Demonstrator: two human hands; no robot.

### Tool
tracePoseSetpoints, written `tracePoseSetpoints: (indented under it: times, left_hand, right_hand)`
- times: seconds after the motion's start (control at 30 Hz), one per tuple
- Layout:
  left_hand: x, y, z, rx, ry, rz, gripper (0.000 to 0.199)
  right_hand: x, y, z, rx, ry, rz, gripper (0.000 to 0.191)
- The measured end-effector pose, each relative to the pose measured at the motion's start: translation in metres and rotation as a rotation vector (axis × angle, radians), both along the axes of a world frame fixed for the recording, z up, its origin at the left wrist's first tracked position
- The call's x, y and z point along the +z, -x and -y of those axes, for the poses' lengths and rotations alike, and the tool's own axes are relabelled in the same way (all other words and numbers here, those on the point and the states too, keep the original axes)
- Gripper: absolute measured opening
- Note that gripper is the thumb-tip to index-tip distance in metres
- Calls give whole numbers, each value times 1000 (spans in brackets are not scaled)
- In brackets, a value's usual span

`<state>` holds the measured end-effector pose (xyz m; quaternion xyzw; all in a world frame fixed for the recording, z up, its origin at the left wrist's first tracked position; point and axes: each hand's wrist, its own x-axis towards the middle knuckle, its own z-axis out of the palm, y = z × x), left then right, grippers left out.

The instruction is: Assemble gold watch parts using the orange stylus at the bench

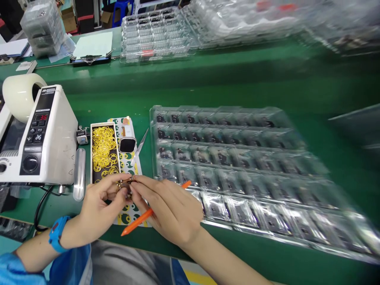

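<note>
desk [237, 83]: green mat, carries everything; more clear trays stacked at the far edge, blurred.
big tray [237, 166]: clear plastic, right of the hands, rows of pockets. Every pocket I can read holds a small dark part. Far right end is too blurred to tell.
tape machine [44, 134]: white, far left, roll of tape on top, red display lit. Nobody touches it.
box of rings [103, 152]: narrow open box just left of centre, still well stocked with yellow rings.
patterned sheet [130, 215]: lies beside the box and under the hands, green and yellow marks.
watch [127, 138]: white, dark square face, lying on the sheet above the hands. Looks like a sample or a finished unit, only a guess.
left hand [102, 208]: blue band on the wrist, fingers pinched on the small part from the left.
right hand [169, 208]: fingertips pinched on the same part from the right; an orange stick [139, 221] is tucked under this hand, tip pointing toward the body.
tweezers [141, 144]: idle on the desk between sheet and tray.
small part [126, 186]: brownish metal piece, held between both hands just above the sheet, below the box. Detail too small to read.
progress: judging from this, one piece is mid-work in the hands; the tray looks full and the ring stock is far from used up, so most of the batch seems left.
</note>
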<state>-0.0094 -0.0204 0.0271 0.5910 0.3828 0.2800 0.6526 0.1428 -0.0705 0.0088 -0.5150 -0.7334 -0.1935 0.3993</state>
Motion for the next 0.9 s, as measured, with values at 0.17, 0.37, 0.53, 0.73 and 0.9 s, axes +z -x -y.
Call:
tracePoseSetpoints:
  times: [0.17, 0.37, 0.53, 0.73, 0.9]
  left_hand:
    - [-1, 0, -1, -9, -140, -41, 24]
    - [0, 1, -1, -12, -188, -71, 23]
    - [-3, -2, -2, 7, -75, -44, 19]
    - [2, -5, -13, 78, 149, 89, 27]
    - [6, -3, -17, -30, 287, 143, 31]
  right_hand:
    - [1, 3, 0, -14, -2, -20, 9]
    - [0, 9, 0, -63, -6, -120, 13]
    - [-4, 11, -3, -58, 49, -220, 16]
    - [6, 0, 3, 70, 205, -546, 11]
    - [15, -12, 3, 225, 458, -583, 11]
